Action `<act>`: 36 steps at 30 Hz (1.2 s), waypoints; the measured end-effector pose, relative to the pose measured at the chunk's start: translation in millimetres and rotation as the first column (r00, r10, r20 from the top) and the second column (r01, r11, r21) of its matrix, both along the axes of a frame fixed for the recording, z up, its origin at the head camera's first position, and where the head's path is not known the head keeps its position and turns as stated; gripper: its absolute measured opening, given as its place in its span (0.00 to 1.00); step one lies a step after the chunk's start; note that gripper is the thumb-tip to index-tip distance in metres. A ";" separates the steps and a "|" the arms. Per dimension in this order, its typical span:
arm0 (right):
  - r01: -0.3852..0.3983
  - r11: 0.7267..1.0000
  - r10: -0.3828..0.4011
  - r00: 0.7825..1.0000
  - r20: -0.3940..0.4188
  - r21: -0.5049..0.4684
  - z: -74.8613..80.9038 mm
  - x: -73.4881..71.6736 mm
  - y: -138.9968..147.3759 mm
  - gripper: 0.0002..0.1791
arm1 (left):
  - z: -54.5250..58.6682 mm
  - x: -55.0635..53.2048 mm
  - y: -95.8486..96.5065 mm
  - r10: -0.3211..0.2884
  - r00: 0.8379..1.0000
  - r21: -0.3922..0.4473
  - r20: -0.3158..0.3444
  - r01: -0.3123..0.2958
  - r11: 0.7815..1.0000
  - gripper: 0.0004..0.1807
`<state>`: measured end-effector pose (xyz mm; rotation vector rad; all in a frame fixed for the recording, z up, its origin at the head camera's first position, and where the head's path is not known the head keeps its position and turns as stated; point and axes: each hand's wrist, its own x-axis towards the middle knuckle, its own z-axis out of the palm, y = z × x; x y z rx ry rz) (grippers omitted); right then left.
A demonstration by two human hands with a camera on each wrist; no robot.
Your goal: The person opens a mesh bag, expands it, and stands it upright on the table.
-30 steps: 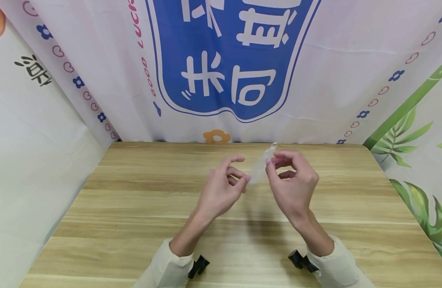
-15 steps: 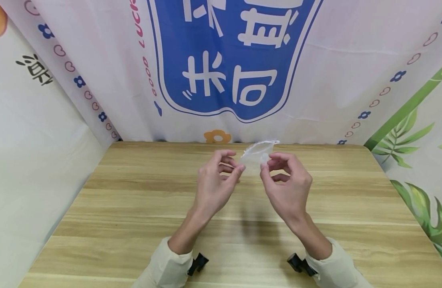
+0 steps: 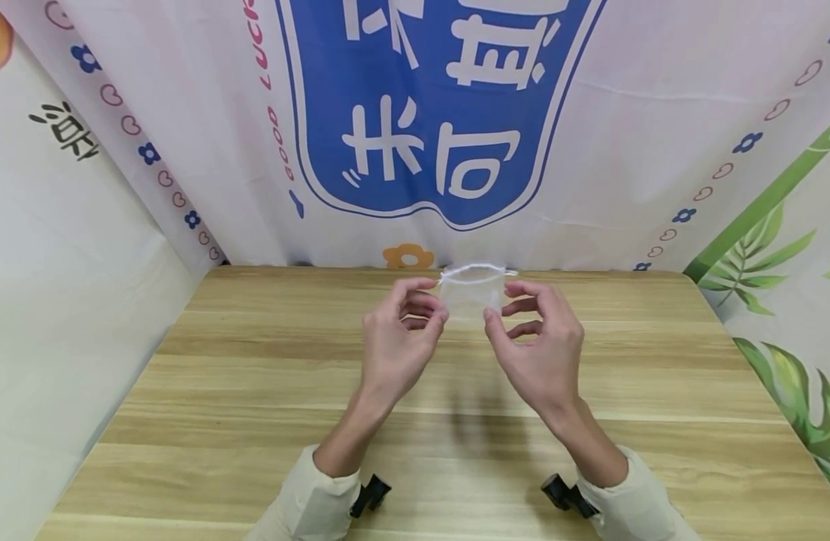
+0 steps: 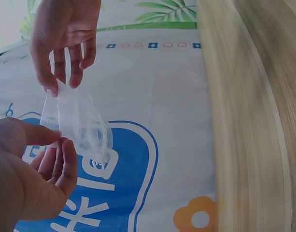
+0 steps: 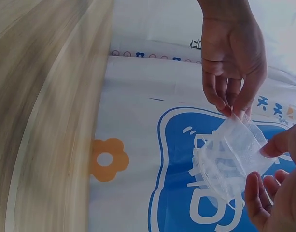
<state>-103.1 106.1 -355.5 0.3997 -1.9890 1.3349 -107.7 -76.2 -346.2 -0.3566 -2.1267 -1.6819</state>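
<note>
A small sheer white drawstring bag (image 3: 471, 297) is held up over the far part of the table, its corded mouth upward. My left hand (image 3: 404, 334) pinches the bag's left side between thumb and fingers. At the opposite side my right hand (image 3: 543, 346) holds it, with the thumb on the near face and the fingers behind. In the left wrist view the mesh bag (image 4: 77, 116) stretches between both hands, and its cord hangs at the rim. The right wrist view shows the bag (image 5: 230, 154) with its mouth bulging apart.
The wooden table (image 3: 252, 421) lies below both hands. Behind it hangs a white printed cloth (image 3: 611, 188) with a blue emblem, reaching down to the table's back edge. Black camera mounts (image 3: 371, 496) sit at both cuffs.
The bag has turned from a slanted, blurred position to face the head camera, its mouth now spread level. My left hand has moved left and slightly up; the right shifted slightly left.
</note>
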 end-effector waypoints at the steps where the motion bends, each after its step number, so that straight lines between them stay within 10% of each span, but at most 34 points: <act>1: 0.003 1.000 -0.003 1.000 0.000 0.019 0.4 -0.2 0.7 0.18 | -0.3 -0.2 -0.4 0.012 1.000 -0.015 -0.004 -0.012 1.000 0.19; 16: -0.050 0.999 0.051 0.998 -0.030 0.021 -0.9 -0.1 -3.1 0.10 | -5.0 -2.7 -3.9 0.107 0.985 -0.144 -0.135 -0.127 0.981 0.15; 36: 0.016 0.998 -0.016 1.000 -0.003 -0.054 -1.5 -2.9 -1.4 0.09 | -7.6 -1.4 2.8 -0.075 0.973 -0.214 -0.216 0.028 0.976 0.16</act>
